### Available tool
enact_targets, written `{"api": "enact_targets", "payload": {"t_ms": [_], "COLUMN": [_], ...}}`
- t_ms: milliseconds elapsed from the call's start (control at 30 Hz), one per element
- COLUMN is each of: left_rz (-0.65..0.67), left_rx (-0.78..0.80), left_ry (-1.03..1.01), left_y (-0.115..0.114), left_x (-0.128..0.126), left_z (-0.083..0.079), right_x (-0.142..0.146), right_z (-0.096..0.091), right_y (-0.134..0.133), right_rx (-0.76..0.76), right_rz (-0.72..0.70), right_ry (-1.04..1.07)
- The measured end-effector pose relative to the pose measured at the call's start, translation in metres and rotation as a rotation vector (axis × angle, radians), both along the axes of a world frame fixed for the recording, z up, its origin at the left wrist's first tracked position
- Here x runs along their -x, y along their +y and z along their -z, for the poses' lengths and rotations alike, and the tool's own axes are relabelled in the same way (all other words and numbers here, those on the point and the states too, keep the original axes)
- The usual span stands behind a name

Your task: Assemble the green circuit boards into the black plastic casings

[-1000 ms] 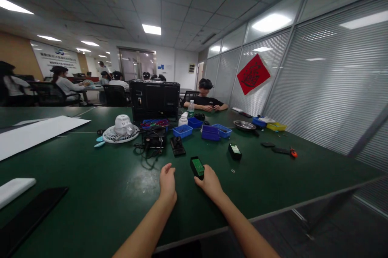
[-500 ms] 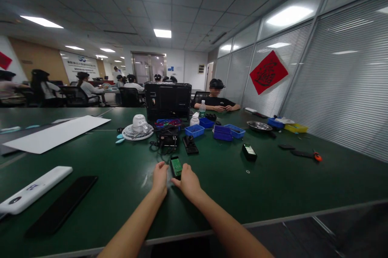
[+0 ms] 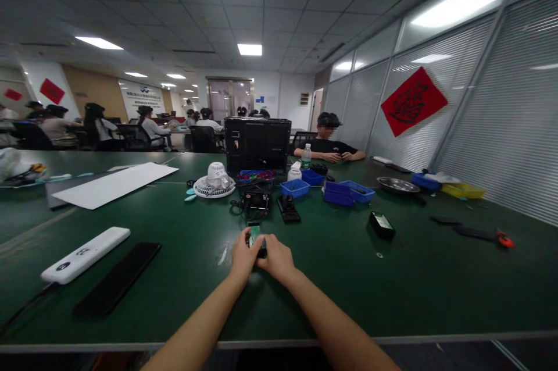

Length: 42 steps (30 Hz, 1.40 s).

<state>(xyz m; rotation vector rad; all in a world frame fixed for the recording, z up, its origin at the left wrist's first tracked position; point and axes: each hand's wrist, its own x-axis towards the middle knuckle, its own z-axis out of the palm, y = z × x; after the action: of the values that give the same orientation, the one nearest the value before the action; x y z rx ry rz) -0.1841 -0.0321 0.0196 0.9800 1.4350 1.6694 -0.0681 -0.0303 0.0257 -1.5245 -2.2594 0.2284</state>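
Note:
Between my hands is a small black case with a green circuit board (image 3: 254,234) facing up, near the middle of the green table (image 3: 331,289). My left hand (image 3: 242,250) grips its left side, the thumb reaching across the board. Around the right side my right hand (image 3: 275,254) is closed, fingers bent over the edge. The near part of the case is covered by my fingers. Just beyond lie a black box with cables (image 3: 256,203) and a black stand-like part (image 3: 288,208). Off to the right sits a similar black case with a board (image 3: 382,224).
At left are a white power strip (image 3: 87,254), a black flat panel (image 3: 120,278) and a white sheet (image 3: 117,185). Farther back stand a fan head (image 3: 215,182), blue trays (image 3: 294,188), a black computer case (image 3: 258,144) and a metal dish (image 3: 397,185). A person (image 3: 329,141) sits opposite.
My left hand has moved right onto the case, and its thumb now lies over the board. The camera view has turned left, so the scene sits farther right.

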Motion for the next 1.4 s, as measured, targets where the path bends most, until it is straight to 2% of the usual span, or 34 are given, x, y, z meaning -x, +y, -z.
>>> {"api": "enact_targets", "payload": {"t_ms": [167, 267, 367, 567, 667, 800, 1033, 1233, 1400], "left_rz": [0.014, 0.052, 0.049, 0.011, -0.019, 0.008, -0.027, -0.047, -0.087], "left_rx": [0.021, 0.014, 0.019, 0.122, 0.122, 0.107, 0.17, 0.154, 0.138], "left_ry": [0.079, -0.003, -0.17, -0.429, -0.479, -0.5, -0.504, -0.577, -0.637], "left_y": [-0.004, -0.007, -0.007, -0.001, 0.0, -0.003, -0.011, -0.009, -0.008], "left_x": [0.001, 0.005, 0.009, 0.02, 0.024, 0.029, 0.033, 0.034, 0.038], "left_z": [0.001, -0.002, -0.006, -0.013, -0.013, -0.014, -0.023, -0.021, -0.021], "right_x": [0.001, 0.001, 0.001, -0.003, -0.004, 0.0, 0.003, 0.022, 0.052], "right_z": [-0.001, -0.001, -0.001, -0.003, -0.002, 0.0, -0.003, -0.007, -0.011], "right_y": [0.007, 0.01, 0.012, 0.01, 0.005, 0.001, 0.001, -0.001, 0.003], "right_rx": [0.056, 0.063, 0.076, 0.135, 0.12, 0.138, 0.134, 0.158, 0.065], "right_rz": [-0.053, -0.07, -0.087, -0.096, -0.134, -0.212, -0.274, -0.156, -0.025], "right_ry": [0.03, 0.068, 0.132, 0.223, 0.181, 0.126, 0.137, 0.377, 0.219]}}
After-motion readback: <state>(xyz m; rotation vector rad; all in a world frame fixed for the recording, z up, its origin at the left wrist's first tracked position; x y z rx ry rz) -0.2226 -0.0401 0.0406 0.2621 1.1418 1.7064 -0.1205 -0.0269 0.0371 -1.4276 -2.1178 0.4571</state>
